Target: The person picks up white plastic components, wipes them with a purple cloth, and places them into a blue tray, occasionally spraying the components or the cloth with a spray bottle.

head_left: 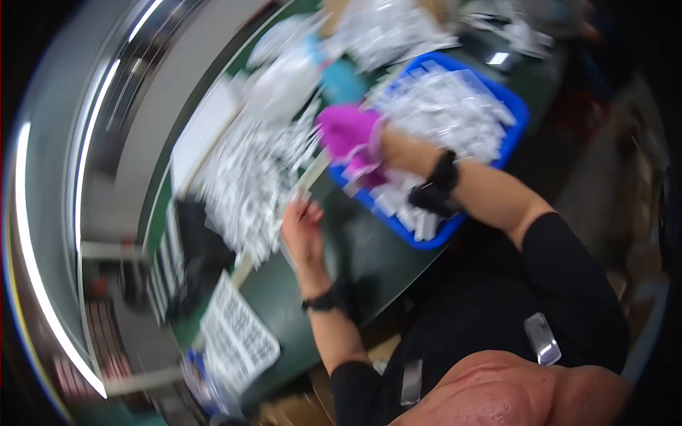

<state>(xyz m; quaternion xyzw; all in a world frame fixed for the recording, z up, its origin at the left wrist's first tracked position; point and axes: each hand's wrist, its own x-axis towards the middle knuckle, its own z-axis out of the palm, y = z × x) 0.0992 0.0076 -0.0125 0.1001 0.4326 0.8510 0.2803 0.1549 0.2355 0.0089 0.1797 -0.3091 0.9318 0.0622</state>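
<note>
- The green table (369, 248) carries a white packet pile (249, 177) at ten o'clock and one blue bin (515, 106) of packets at one o'clock.
- One printed sheet (238, 337) lies at seven o'clock.
- The right hand (348, 135), wearing a purple glove, hangs over the bin's near corner; blur hides its grip.
- The bare left hand (302, 231) lies open at the pile's edge; a slower, steadier sweep would likely keep packets together.

A tray (517, 106) sat on the surface (369, 248) to the person's right, heaped with small packets (447, 106). To its left a second pile of packets (249, 177) spread over the surface. The right hand (349, 135) lay at the tray's left edge, between the two heaps; the left hand (302, 231) rested nearer the body, just beside the left pile. A sheet (238, 337) lay nearer still, further left.
</note>
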